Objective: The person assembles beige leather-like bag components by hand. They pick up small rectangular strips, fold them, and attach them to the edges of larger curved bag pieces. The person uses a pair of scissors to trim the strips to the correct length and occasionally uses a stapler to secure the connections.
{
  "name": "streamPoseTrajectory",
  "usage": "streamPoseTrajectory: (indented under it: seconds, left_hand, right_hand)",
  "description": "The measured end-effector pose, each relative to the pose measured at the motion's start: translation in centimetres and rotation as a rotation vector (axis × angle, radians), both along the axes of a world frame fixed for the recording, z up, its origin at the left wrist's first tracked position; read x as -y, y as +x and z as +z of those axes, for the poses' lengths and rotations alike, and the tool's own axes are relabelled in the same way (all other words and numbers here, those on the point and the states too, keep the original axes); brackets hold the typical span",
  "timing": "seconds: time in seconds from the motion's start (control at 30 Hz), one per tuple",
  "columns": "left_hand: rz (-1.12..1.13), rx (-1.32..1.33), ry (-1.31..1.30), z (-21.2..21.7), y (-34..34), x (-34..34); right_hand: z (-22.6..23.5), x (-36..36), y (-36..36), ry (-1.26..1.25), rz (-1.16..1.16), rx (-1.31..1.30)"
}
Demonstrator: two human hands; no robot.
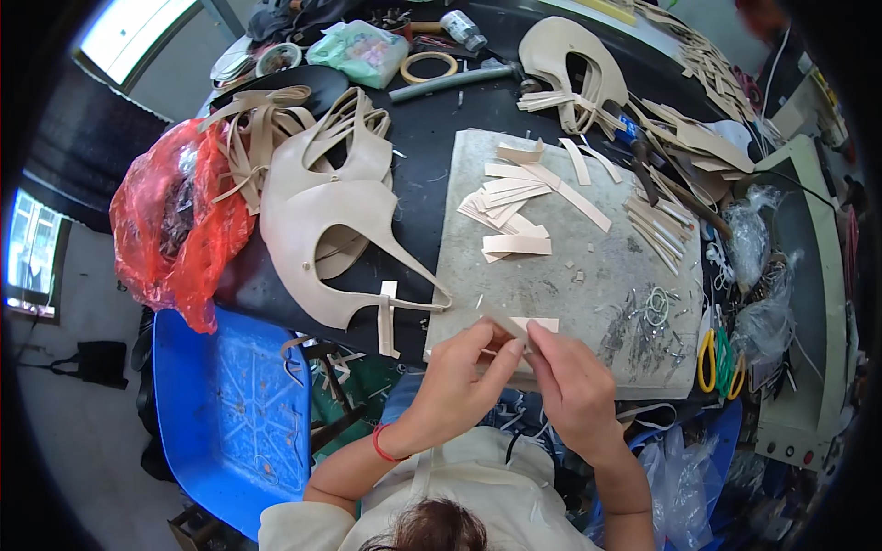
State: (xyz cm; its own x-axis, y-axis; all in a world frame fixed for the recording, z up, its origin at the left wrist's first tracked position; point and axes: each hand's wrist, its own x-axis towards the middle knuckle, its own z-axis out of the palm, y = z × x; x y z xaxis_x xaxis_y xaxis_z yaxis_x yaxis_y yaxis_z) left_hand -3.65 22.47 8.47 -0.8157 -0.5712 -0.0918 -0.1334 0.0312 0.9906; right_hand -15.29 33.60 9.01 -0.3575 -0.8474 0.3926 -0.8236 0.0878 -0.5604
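Observation:
At the near edge of a worn grey board, my left hand and my right hand pinch a short beige leather-like strip between their fingertips. Another pale strip lies on the board just beyond the fingers. Farther up the board is a loose pile of similar strips. To the left, large curved beige panels with cut-out openings overlap on the black tabletop. One panel's narrow end reaches the board's edge, and an upright strip crosses it.
A red plastic bag sits at the left, above a blue basin. Yellow and green-handled scissors, small metal bits and a hammer are at the right. Tape and another curved panel lie at the back.

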Motion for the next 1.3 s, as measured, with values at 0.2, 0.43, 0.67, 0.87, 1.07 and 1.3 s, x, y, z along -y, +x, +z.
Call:
streamPoseTrajectory:
  seconds: [0.2, 0.43, 0.67, 0.87, 1.07, 1.3]
  left_hand:
    - [0.354, 0.365, -0.821, -1.2, 1.5, 5.2]
    - [0.645, 0.155, -0.743, 2.4, 4.2, 3.6]
    - [0.538, -0.002, 0.309, -0.8, 8.9, 0.6]
    - [0.381, -0.141, 0.487, -1.2, 8.8, 0.5]
    - [0.374, -0.177, 0.553, -1.5, 8.5, 0.6]
    - [0.375, -0.211, 0.608, -1.7, 8.6, 0.7]
  right_hand:
    - [-0.4, 0.1, -0.1, 0.012, -0.144, 0.283]
    - [-0.6, -0.6, -0.6, 0.088, -0.163, 0.381]
    - [-1.6, 2.4, 2.2, 0.088, 0.023, 0.916]
    - [-1.4, 4.4, 4.2, 0.237, 0.118, 1.064]
    - [-2.1, 4.9, 4.3, 0.221, 0.178, 0.826]
    - [-2.2, 5.1, 4.6, 0.221, 0.179, 0.892]
